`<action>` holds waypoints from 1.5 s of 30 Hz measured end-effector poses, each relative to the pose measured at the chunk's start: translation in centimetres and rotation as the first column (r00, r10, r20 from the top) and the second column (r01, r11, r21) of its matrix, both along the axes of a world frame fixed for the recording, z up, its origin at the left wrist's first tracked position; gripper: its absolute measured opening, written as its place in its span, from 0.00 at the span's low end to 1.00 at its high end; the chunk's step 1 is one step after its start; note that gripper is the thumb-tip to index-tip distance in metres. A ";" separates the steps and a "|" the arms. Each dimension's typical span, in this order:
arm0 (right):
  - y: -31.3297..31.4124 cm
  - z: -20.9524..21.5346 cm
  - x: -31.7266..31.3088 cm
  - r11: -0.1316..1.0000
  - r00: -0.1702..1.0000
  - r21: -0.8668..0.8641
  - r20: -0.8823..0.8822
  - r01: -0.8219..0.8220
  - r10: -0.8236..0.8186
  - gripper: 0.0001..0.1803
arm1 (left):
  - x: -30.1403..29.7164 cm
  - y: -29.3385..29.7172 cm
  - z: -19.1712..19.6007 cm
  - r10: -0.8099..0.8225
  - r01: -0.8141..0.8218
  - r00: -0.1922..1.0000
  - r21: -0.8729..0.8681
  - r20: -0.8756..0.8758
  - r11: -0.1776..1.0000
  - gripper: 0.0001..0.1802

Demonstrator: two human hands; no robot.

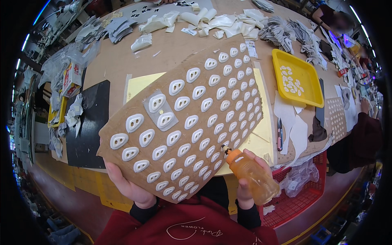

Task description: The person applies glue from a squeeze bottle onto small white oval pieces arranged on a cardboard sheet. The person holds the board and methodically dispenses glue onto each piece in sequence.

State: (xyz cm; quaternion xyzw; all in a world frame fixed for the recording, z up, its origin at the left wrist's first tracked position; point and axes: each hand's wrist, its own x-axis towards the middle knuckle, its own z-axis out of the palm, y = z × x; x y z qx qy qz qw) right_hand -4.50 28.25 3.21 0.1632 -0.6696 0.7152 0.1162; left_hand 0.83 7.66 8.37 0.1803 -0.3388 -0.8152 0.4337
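Note:
A brown board (pixel 115 124) tilts in front of me, covered with rows of white rounded pieces (pixel 147 138) that have two holes each. My left hand (pixel 130 185) grips its lower left edge, with the fingers hidden underneath. A clear squeeze bottle (pixel 259 183) of amber liquid lies in my right hand (pixel 244 194), the fingers wrapped round it. Its orange cap (pixel 234 156) and dark-tipped nozzle (pixel 226 150) point at the pieces near the board's right edge; contact cannot be told. A translucent patch (pixel 158 116) surrounds two pieces toward the upper left.
A yellow tray (pixel 318 100) holding small white pieces stands at right, near a pen-like tool (pixel 279 134). Below it, a red basket (pixel 281 216) contains plastic wrap. A black mat (pixel 92 122) lies left. Grey and white scraps (pixel 232 24) line the back. Other people work at right.

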 end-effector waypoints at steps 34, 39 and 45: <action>-0.2 -0.3 -0.6 0.983 0.981 -0.161 0.185 0.091 -0.061 0.36 | 0.1 -0.6 -0.7 0.024 -0.021 1.000 -0.122 0.020 0.992 0.30; 0.0 -0.3 -0.1 0.982 0.984 -0.183 0.177 0.036 -0.003 0.35 | 0.1 -0.5 -0.6 0.026 -0.022 0.999 -0.127 0.031 0.992 0.30; -0.1 -0.8 -0.9 0.930 0.956 -0.296 0.257 0.216 -0.140 0.39 | 0.0 -0.4 -0.4 0.018 -0.017 1.000 -0.082 0.006 0.996 0.29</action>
